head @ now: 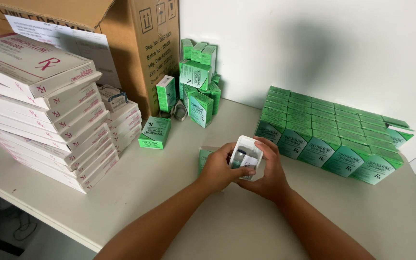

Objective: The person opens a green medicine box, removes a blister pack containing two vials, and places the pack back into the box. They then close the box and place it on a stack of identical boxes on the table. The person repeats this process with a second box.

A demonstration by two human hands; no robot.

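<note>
While both hands meet near the middle of the tabletop [179, 192], they hold a small white tray [246, 155] between them. The left hand [219, 168] has its fingers [243, 172] curled shut around the near left side of the tray. The right hand [266, 171] cups the tray from the right and from under it, fingers bent close around it. Inside the tray sits a little glass bottle [240, 158] next to something white. A flat green box [204, 158] lies just behind the left hand. To the right, neat rows of green boxes [328, 132] lean by the white wall. Far back stands a loose pile of green boxes [198, 82] beside a big brown carton [140, 43]. On the left is a tall stack of flat white boxes [44, 110]
</note>
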